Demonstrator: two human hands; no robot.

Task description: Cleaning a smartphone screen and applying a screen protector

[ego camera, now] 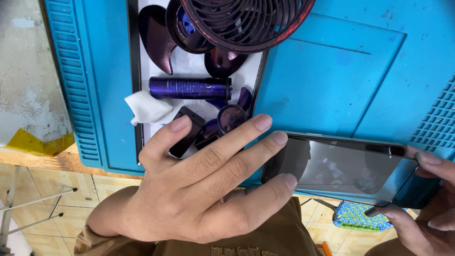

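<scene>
Fan is already in pieces: grille (246,23), blades (156,38) and purple cylinder (189,88) lie on the far tray (135,71). Right hand (422,208) pinches the dark phone (341,168) at the mat's (322,80) near edge; left hand (204,185) spread, fingertips on its left end. Reassembly probably untouched.

blue ridged mat (332,71), purple battery (189,88), white cloth (144,108)

A small repair workshop, by the look of it. A blue silicone work mat (332,71) with ribbed edges covers a worn wooden bench (42,159), the kind used for fixing electronics. On it a tray (199,66) holds purple fan parts: a grille (246,23), blades (156,35), a cylinder (189,88). A tiled floor (57,182) shows below.
</scene>
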